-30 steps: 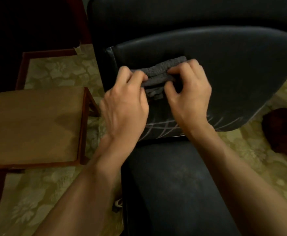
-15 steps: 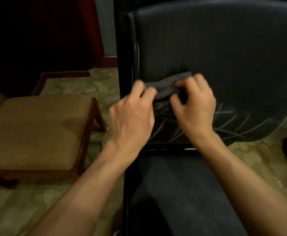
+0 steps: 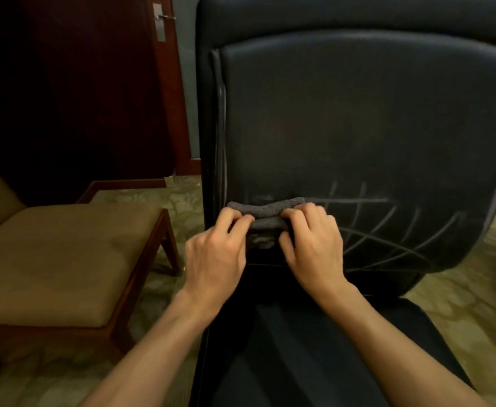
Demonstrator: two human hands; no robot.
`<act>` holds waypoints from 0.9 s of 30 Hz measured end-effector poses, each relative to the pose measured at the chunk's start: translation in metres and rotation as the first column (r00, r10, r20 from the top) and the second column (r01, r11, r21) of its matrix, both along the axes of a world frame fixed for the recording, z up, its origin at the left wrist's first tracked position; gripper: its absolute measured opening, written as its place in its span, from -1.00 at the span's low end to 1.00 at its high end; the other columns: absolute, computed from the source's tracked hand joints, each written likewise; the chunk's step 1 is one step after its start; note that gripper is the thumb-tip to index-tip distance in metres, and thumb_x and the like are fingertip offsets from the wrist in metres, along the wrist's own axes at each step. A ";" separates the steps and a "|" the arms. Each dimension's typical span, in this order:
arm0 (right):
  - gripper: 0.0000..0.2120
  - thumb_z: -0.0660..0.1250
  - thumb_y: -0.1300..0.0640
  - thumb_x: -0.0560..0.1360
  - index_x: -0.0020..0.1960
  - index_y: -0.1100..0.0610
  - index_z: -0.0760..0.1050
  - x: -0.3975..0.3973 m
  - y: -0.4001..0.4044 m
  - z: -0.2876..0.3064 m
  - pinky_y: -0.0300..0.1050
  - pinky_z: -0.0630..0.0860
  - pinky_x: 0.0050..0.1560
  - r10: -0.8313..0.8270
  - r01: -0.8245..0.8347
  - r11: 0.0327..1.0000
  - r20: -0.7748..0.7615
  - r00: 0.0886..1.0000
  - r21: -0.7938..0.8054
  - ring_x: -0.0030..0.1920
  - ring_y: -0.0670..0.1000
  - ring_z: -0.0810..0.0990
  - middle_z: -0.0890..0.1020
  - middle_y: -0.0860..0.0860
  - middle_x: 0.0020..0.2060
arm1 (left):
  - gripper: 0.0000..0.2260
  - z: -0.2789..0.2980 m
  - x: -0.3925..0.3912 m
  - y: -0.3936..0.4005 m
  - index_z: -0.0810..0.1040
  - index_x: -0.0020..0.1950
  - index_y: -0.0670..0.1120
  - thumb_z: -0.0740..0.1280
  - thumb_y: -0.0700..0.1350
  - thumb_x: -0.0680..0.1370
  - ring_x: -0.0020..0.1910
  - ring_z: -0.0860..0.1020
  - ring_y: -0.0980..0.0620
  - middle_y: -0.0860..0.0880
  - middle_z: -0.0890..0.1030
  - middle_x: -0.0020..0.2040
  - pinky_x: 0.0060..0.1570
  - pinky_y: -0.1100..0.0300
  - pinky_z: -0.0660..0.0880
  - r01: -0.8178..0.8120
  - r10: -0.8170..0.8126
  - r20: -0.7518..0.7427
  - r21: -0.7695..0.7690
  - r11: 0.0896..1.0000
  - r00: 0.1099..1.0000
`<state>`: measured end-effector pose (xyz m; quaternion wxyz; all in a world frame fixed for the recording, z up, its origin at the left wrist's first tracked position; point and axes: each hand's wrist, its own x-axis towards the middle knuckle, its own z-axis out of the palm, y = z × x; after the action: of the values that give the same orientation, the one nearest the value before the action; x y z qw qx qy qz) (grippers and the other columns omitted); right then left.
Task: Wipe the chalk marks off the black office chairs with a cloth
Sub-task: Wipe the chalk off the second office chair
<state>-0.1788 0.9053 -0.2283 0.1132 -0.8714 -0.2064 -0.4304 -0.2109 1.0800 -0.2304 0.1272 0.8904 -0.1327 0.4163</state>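
Observation:
A black office chair fills the middle and right; its backrest (image 3: pixel 358 127) rises in front of me and its seat (image 3: pixel 314 348) lies below. White chalk marks (image 3: pixel 387 230), crossing lines, cover the lower right of the backrest. A folded grey cloth (image 3: pixel 266 211) lies against the lower left of the backrest. My left hand (image 3: pixel 216 254) pinches the cloth's left end, and my right hand (image 3: pixel 311 245) pinches its right end. Part of the cloth is hidden under my fingers.
A wooden chair with a tan cushion (image 3: pixel 58 259) stands close on the left. Behind it is a dark red door (image 3: pixel 79 98) with a metal handle (image 3: pixel 161 22). Patterned green carpet (image 3: pixel 461 304) surrounds the chairs.
My view has tilted up, so more of the backrest shows. Both hands and the cloth have dropped lower on the backrest, closer to the seat joint, still gripping the cloth's ends.

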 end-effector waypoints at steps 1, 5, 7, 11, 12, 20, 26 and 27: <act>-0.76 0.41 0.25 0.38 0.04 0.26 0.56 -0.001 -0.002 0.007 0.03 0.41 -0.26 0.019 -0.019 1.000 0.012 1.000 0.017 -0.18 0.19 0.53 0.57 0.16 -0.11 | -0.79 0.006 0.000 -0.001 0.66 0.16 -0.13 0.43 -0.23 0.53 -0.39 0.59 -0.01 -0.05 0.61 0.03 -0.51 0.17 0.45 -0.003 0.003 0.019 -0.006 1.000 1.000; -0.77 0.30 0.18 0.39 0.01 0.24 0.56 0.015 -0.010 0.078 0.08 0.36 -0.16 0.036 -0.051 0.993 0.138 0.990 0.108 -0.13 0.24 0.51 0.55 0.20 -0.11 | -0.80 0.072 0.016 -0.011 0.66 0.16 -0.10 0.41 -0.22 0.55 -0.34 0.60 -0.12 -0.08 0.61 0.02 -0.48 0.08 0.47 -0.002 0.005 0.184 -0.019 1.000 0.983; -0.78 0.32 0.21 0.39 0.02 0.25 0.54 0.027 -0.010 0.111 0.09 0.42 -0.17 0.049 -0.064 0.991 0.124 0.991 0.117 -0.11 0.25 0.51 0.55 0.20 -0.09 | -0.81 0.107 0.027 -0.015 0.64 0.17 -0.08 0.38 -0.18 0.57 -0.29 0.60 -0.15 -0.07 0.59 0.05 -0.44 0.09 0.43 -0.045 0.050 0.178 -0.029 0.999 0.983; -0.68 0.38 0.14 0.39 0.11 0.22 0.52 0.040 -0.012 0.107 0.07 0.42 -0.22 -0.021 0.029 0.991 0.059 0.998 -0.128 -0.09 0.26 0.51 0.53 0.21 -0.04 | -0.75 0.102 0.034 -0.015 0.59 0.26 -0.08 0.39 -0.12 0.58 -0.26 0.61 -0.13 -0.06 0.54 0.13 -0.42 0.17 0.30 -0.105 0.099 0.075 0.091 0.990 0.992; -0.69 0.38 0.13 0.41 0.12 0.22 0.52 0.040 -0.014 0.100 0.06 0.40 -0.22 -0.031 0.044 0.985 0.076 0.997 -0.167 -0.10 0.24 0.51 0.53 0.20 -0.04 | -0.72 0.097 0.033 -0.013 0.59 0.26 -0.09 0.41 -0.08 0.57 -0.27 0.62 -0.10 -0.06 0.55 0.13 -0.44 0.19 0.30 -0.103 0.094 0.079 0.117 0.988 0.992; -0.76 0.08 0.27 0.60 -0.10 0.23 0.52 0.053 -0.013 0.095 0.01 0.34 -0.24 0.105 0.021 0.941 0.351 0.931 -0.338 -0.23 0.17 0.50 0.55 0.15 -0.19 | -0.84 0.101 0.050 -0.027 0.59 0.06 -0.09 0.45 -0.09 0.51 -0.23 0.56 -0.08 -0.06 0.58 -0.03 -0.45 0.12 0.36 -0.250 0.200 0.176 0.340 0.907 0.964; -0.54 -0.13 0.20 0.68 -0.12 0.21 0.52 0.041 -0.022 0.088 -0.01 0.33 -0.26 0.218 -0.076 0.913 0.321 0.922 -0.400 -0.26 0.15 0.49 0.52 0.14 -0.25 | -0.89 0.092 0.047 -0.010 0.60 0.04 -0.14 0.30 -0.17 0.59 -0.06 0.52 -0.14 -0.09 0.58 -0.08 -0.16 0.02 0.27 -0.240 0.055 0.325 0.561 0.792 0.944; -0.54 -0.12 0.18 0.69 -0.10 0.19 0.52 0.037 -0.022 0.079 0.00 0.33 -0.26 0.225 -0.080 0.908 0.317 0.921 -0.412 -0.26 0.15 0.49 0.52 0.13 -0.24 | -0.88 0.084 0.042 -0.008 0.60 0.04 -0.14 0.29 -0.17 0.58 -0.06 0.53 -0.15 -0.10 0.58 -0.07 -0.14 0.00 0.28 -0.214 0.041 0.302 0.563 0.798 0.952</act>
<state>-0.1422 0.8837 -0.1488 -0.0688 -0.7642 -0.3737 -0.5211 -0.1694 1.0716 -0.1468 -0.2036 0.8260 -0.2108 0.4815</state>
